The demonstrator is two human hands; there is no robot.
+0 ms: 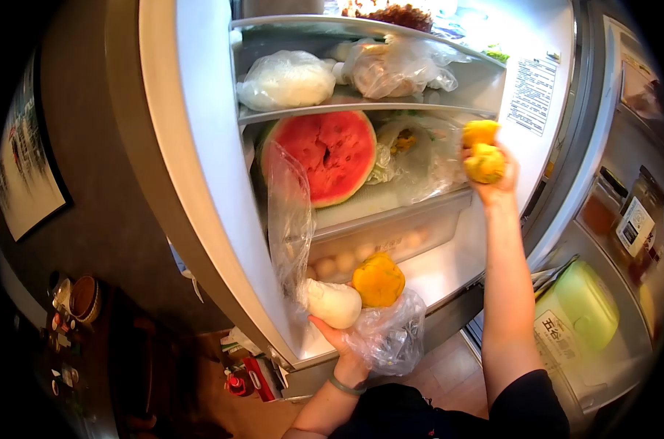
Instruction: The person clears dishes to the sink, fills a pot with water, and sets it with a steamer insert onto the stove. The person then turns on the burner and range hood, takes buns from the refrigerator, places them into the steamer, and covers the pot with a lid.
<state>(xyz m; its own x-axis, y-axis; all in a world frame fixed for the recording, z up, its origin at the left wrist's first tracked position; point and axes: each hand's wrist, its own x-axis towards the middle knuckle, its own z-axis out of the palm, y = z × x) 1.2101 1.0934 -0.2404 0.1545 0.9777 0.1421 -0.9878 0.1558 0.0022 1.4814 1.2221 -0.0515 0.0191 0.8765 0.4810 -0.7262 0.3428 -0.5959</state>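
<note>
My left hand [337,339], with a bangle at the wrist, holds a pale, whitish vegetable [333,304] low at the fridge opening. Beside it are a round orange-yellow item [379,279] and a crumpled clear plastic bag [390,333]; both rest against this hand. My right hand [501,175] is raised at the right of the shelf, its fingers wrapped round yellow lumpy pieces [485,162]. A cut watermelon half [324,157] stands on the shelf, red face outward. A clear plastic bag [288,212] hangs from the shelf down to the whitish vegetable.
Bagged food [291,80] lies on the shelf above. Below the watermelon is a clear drawer [398,227] with several round eggs. The open fridge door at the right holds jars and a green container [580,304]. A dark table with baskets [84,296] stands lower left.
</note>
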